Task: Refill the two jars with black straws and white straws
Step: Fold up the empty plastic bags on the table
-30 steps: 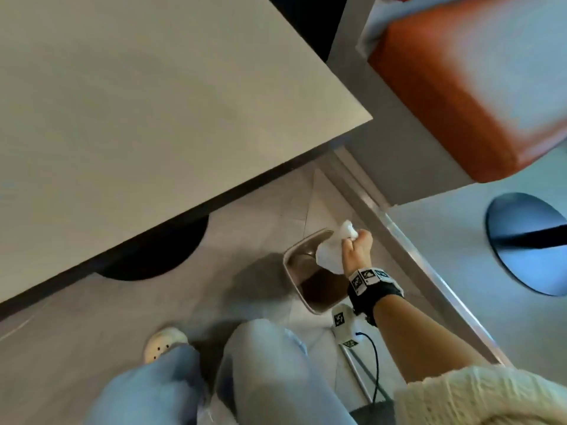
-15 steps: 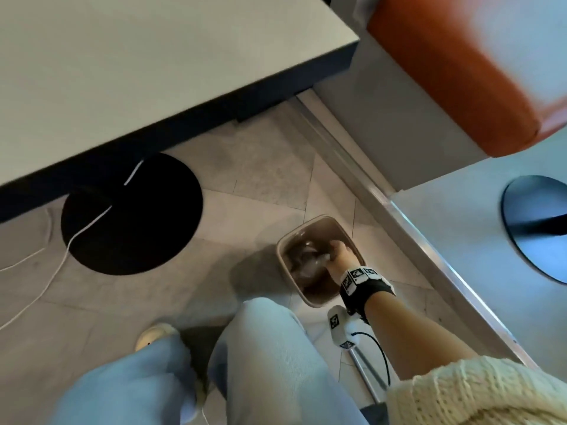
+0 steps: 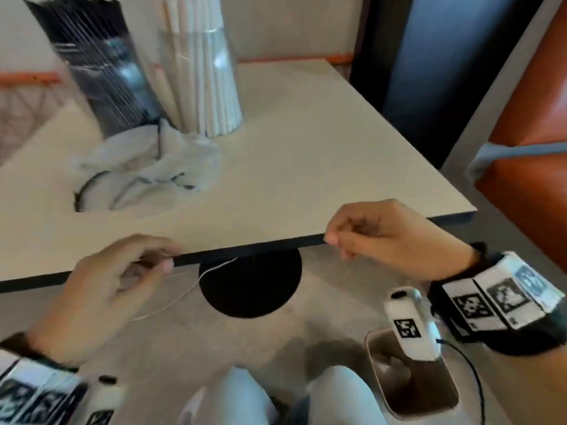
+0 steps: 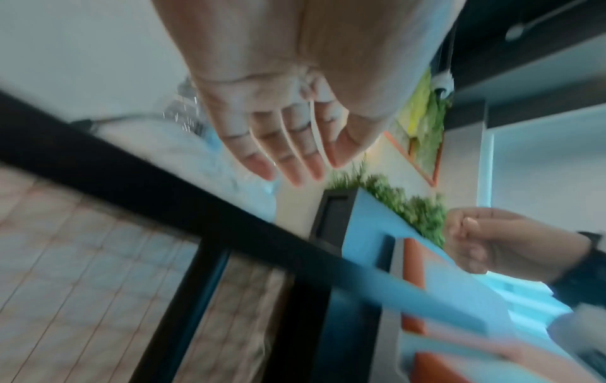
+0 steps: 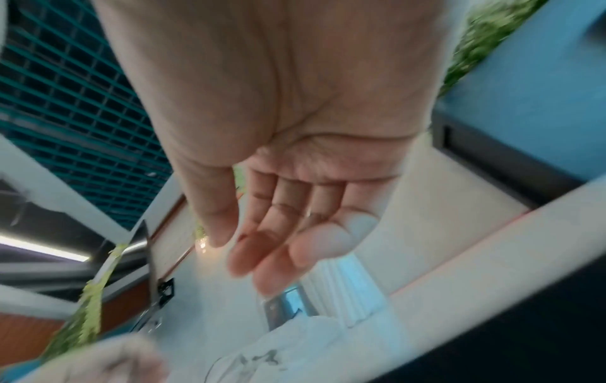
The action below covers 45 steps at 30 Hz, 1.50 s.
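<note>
Two glass jars stand at the far left of the beige table. One holds black straws, the other beside it holds white straws. A crumpled clear wrapper lies in front of them. My left hand hovers at the table's near edge with loosely curled fingers and holds nothing I can make out. My right hand hangs at the same edge further right, loosely curled and empty. The wrist views show relaxed fingers on the left hand and the right hand.
A small brown bin stands on the floor under my right wrist. The table's black round base and a thin white cable lie on the tiled floor. An orange seat is at the right. My knees are below.
My right hand pushed the white wrapper into the bin, let it go and rose to the table edge. My view lifted from the floor to the tabletop, and my left hand came into sight.
</note>
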{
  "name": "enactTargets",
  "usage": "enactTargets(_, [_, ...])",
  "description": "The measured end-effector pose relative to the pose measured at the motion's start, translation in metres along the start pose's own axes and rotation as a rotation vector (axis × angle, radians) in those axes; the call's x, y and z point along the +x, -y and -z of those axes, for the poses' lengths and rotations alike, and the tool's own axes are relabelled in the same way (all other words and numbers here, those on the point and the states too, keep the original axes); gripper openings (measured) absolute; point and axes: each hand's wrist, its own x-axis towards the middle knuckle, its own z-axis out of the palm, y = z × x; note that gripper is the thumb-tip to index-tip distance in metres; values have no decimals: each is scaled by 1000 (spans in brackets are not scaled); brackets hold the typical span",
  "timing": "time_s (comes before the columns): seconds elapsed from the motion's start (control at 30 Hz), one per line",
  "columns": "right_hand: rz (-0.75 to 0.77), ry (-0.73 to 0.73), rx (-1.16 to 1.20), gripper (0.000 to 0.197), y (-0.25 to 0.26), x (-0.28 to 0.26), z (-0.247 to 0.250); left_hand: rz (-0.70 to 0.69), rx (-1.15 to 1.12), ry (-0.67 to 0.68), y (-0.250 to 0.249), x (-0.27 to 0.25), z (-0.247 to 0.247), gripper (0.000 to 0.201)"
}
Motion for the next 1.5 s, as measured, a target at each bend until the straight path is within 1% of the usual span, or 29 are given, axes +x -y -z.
enactTargets(0.03, [37,-29,-17,8,15,20,-2,-8,2,-51,-13,18,9,23])
enactTargets(0.07, [69,-49,-53,8,27,43,-7,-47,55,-115,-14,28,19,29])
enactTargets(0.13, [109,-55,-134,14,46,92,-25,-86,286,-145,4,60,35,60])
enactTargets(0.17, [112,-40,-172,21,52,115,-35,1,352,-103,16,72,39,72])
enactTargets(0.2, [105,-12,-217,31,58,137,-47,101,397,-48,28,80,42,79])
enactTargets(0.23, [85,21,-271,41,62,157,-58,190,421,16,40,86,43,84])
enactTargets(0.3, [23,77,-396,58,61,188,-77,312,410,113,48,94,39,87])
enactTargets(0.37, [-38,121,-507,70,61,209,-91,387,410,133,52,94,38,81])
enactTargets(0.43, [-109,145,-563,79,64,220,-97,441,430,119,52,92,41,70])
enactTargets(0.5, [-162,156,-582,86,67,226,-97,429,452,109,52,90,44,48])
enactTargets(0.57, [-231,168,-600,91,66,232,-96,394,406,71,53,86,46,24])
enactTargets(0.6, [-261,162,-614,93,64,234,-95,387,363,36,54,83,48,21])
enactTargets(0.63, [-287,158,-633,89,61,235,-94,386,326,-8,56,81,50,23])
enactTargets(0.67, [-297,158,-665,81,58,235,-93,386,296,-57,58,79,53,25])
enactTargets(0.77, [-295,133,-744,42,52,225,-78,385,227,-220,72,73,73,22])
enactTargets(0.83, [-236,-10,-680,25,49,214,-63,402,198,-325,78,69,88,24])
enactTargets(0.9, [-148,-230,-510,10,46,201,-52,407,182,-404,77,68,97,20])
enactTargets(0.93, [-94,-325,-459,8,46,195,-49,412,189,-422,73,70,98,17])
enactTargets(0.97, [-28,-395,-447,10,44,189,-48,414,202,-418,67,73,96,19])
enactTargets(1.03, [132,-481,-446,17,42,179,-46,397,226,-364,45,81,91,34])
enactTargets(1.1, [210,-479,-344,18,43,171,-44,331,228,-257,12,90,85,53])
enactTargets(1.17, [245,-433,-317,15,46,165,-41,270,70,-105,-24,98,76,72])
enactTargets(1.2, [281,-428,-361,15,49,162,-40,262,-34,-37,-40,102,70,75])
enactTargets(1.23, [328,-430,-387,18,50,159,-40,266,-101,5,-49,107,63,75])
enactTargets(1.27, [376,-438,-392,21,52,154,-39,271,-118,15,-57,112,58,74])
enactTargets(1.33, [455,-440,-377,24,55,145,-34,288,-97,-4,-64,119,51,71])
enactTargets(1.37, [476,-434,-372,24,55,141,-31,293,-74,-3,-65,122,49,66])
enactTargets(1.43, [494,-412,-385,25,54,133,-24,294,-68,48,-66,124,47,55])
enactTargets(1.5, [500,-395,-424,31,55,127,-20,289,-66,77,-69,124,45,46])
